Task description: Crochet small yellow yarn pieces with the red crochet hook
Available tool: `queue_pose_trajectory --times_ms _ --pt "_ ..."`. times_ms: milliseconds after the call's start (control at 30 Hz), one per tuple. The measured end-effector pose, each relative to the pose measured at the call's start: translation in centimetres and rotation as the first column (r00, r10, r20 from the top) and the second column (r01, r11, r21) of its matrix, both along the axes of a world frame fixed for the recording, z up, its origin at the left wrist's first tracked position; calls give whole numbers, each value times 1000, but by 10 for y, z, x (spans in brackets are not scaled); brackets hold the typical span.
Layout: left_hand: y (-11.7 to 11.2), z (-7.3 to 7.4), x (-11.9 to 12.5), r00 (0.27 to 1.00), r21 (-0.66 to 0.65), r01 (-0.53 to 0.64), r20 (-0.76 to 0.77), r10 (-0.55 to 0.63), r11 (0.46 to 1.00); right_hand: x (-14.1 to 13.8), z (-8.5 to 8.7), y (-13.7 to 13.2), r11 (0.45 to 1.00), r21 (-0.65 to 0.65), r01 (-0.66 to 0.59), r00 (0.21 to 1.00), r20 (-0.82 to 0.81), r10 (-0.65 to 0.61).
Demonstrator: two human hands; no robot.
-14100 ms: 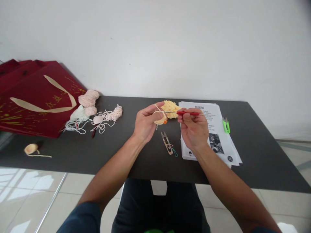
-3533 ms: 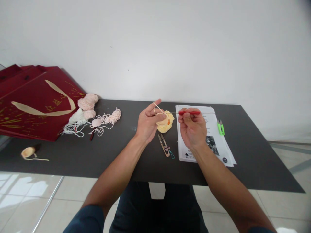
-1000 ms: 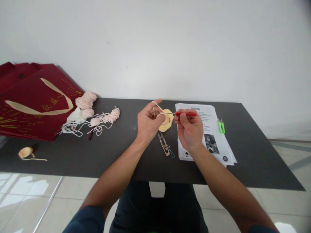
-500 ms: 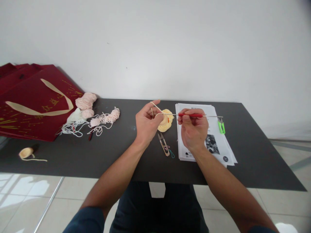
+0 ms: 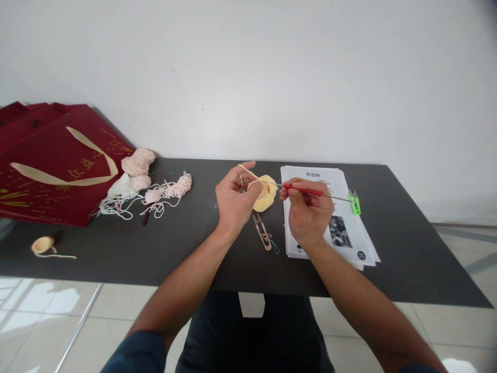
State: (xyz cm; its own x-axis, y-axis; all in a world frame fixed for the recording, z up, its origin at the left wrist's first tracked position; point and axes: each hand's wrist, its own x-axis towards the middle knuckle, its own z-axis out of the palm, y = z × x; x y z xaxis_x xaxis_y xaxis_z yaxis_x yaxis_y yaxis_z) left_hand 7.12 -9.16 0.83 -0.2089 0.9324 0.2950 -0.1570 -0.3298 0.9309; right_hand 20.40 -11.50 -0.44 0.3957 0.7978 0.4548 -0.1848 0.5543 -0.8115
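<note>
My left hand (image 5: 234,199) is closed on a small yellow crochet piece (image 5: 265,192), with a strand of cream yarn (image 5: 245,169) looped over its raised forefinger. My right hand (image 5: 308,213) pinches a red-handled crochet hook (image 5: 306,190), whose metal tip points left into the edge of the piece. Both hands hover just above the dark table (image 5: 407,248), near its middle.
Small thread snips (image 5: 262,230) lie below the piece. A stack of printed sheets (image 5: 341,223) lies under my right hand, with green snips (image 5: 353,202) beside it. Pink and white yarn bundles (image 5: 142,184) and red gift bags (image 5: 54,163) sit at left; a small cream coil (image 5: 42,244) lies near the left edge.
The hook has tilted, its rear end dropping toward the green snips, and my right hand has shifted slightly down. My left hand keeps its hold on the yellow piece.
</note>
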Motion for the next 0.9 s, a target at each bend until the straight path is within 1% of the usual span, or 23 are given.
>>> queue_pose_trajectory --times_ms 133,333,467,567,667,700,767,900 --pt "0 -1 1 999 -1 -38 26 38 999 -4 -3 -5 997 60 39 998 52 -42" --pt "2 -3 4 989 -47 -56 137 62 997 -8 -7 -10 993 62 99 986 132 -106" --pt "2 -4 4 990 -62 -69 117 75 996 -8 -9 -8 991 103 89 981 165 -106" --pt "1 -4 3 993 -54 -99 65 102 994 -6 -12 -7 987 140 80 975 197 -107" --pt "1 -4 3 993 -56 -119 21 120 991 -5 -15 -7 987 138 84 968 225 -114" --pt "1 -4 3 993 -63 -111 37 114 992 -5 -15 -7 987 131 89 967 224 -117" --pt "3 -3 3 990 -87 -73 118 83 994 -7 -15 -7 990 104 97 972 204 -116" --pt "8 -1 1 952 -178 65 305 -8 982 -10 -14 -7 995 52 83 985 150 -90"
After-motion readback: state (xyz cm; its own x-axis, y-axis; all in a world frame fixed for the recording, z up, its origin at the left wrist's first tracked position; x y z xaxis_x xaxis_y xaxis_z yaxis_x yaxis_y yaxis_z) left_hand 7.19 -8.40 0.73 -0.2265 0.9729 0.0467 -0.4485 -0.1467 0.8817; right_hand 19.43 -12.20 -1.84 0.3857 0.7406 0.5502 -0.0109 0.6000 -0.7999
